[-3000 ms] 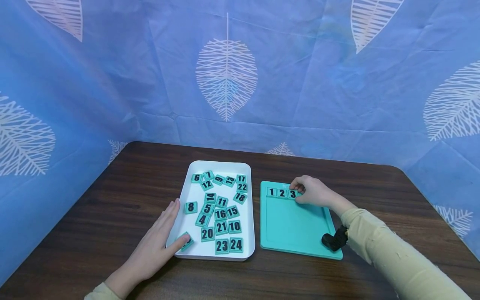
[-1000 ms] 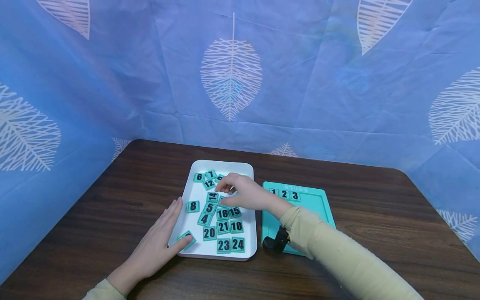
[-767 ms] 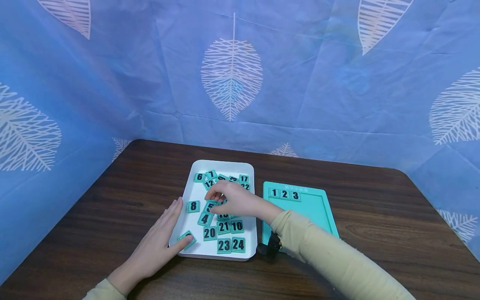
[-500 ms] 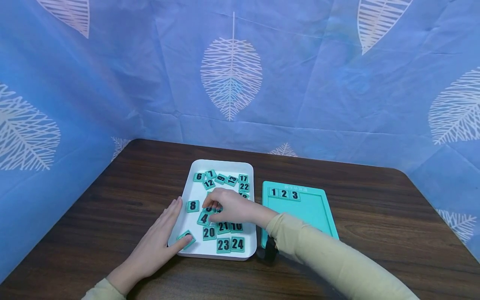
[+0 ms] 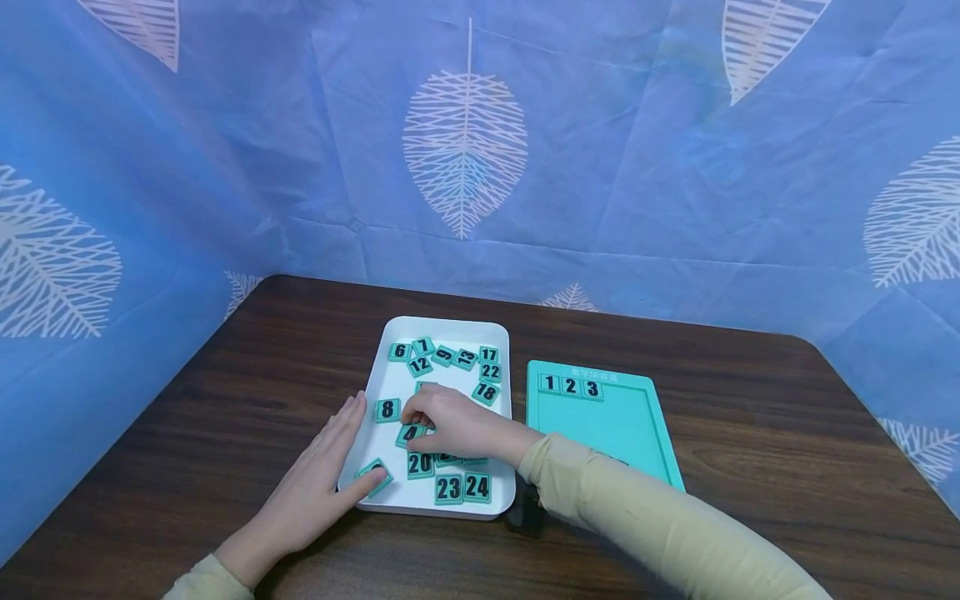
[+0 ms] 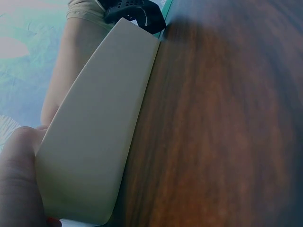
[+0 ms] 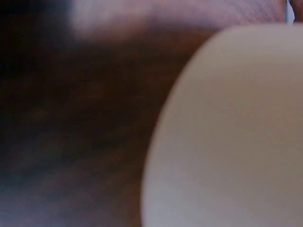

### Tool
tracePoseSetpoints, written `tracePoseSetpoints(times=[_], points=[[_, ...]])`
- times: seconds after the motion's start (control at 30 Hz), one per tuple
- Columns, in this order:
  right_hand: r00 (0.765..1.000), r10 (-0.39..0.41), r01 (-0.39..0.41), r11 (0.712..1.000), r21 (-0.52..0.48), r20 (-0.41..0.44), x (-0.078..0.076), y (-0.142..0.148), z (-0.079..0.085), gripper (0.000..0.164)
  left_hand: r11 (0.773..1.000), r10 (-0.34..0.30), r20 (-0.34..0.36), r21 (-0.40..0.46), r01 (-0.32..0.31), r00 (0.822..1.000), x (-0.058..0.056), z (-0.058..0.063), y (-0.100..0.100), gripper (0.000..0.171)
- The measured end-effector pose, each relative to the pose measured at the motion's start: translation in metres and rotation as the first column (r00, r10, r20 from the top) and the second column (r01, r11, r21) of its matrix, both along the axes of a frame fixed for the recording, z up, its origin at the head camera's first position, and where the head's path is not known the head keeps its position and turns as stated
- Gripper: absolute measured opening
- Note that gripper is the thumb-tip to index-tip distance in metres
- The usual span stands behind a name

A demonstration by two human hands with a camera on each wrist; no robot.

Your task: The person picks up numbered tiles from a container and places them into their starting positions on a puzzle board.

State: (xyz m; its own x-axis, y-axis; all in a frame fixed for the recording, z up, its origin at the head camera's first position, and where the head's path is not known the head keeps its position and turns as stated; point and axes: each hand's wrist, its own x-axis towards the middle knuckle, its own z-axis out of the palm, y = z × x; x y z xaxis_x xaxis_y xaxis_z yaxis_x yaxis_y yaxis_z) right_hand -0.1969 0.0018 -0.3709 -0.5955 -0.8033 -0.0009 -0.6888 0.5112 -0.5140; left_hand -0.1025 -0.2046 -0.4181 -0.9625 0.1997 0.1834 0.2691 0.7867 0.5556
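Note:
My right hand [image 5: 461, 423] reaches into the white tray [image 5: 401, 497], thumb and fingertips pinching the edges of the green number 4 tile [image 5: 409, 434]. It covers several tiles in the tray's middle. Along the tray's left side lies my left hand [image 5: 311, 487], fingers straight against the outside. Its thumb crosses the rim and partly covers a tile [image 5: 374, 474] in the near left corner. The left wrist view shows that thumb [image 6: 21, 175] by the tray's side wall [image 6: 99, 123]. In the right wrist view, a pale rounded tray wall [image 7: 227, 132] fills the right part.
Right of the tray lies a green board [image 5: 600, 429] with a raised border, tiles 1, 2 and 3 [image 5: 592, 389] in its top left row. Other numbered tiles, such as 8 [image 5: 387, 410] and 24 [image 5: 477, 487], lie scattered in the tray. Everything stands on a dark wooden table [image 5: 210, 417].
My right hand has left tile 3 on the board, moved left over the tray, then come nearer and down onto the number 4 tile. The left hand has stayed on the tray.

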Motion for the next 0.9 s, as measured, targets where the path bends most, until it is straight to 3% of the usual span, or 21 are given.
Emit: tracePoseSetpoints(times=[0.9], points=[[0.999,0.044,-0.041,0.996,0.073,-0.033,-0.0009,0.0004,0.0,0.028,1.0,-0.009,-0.015,0.018,0.01,1.0,0.0009,-0.0014,-0.0007,0.085]])
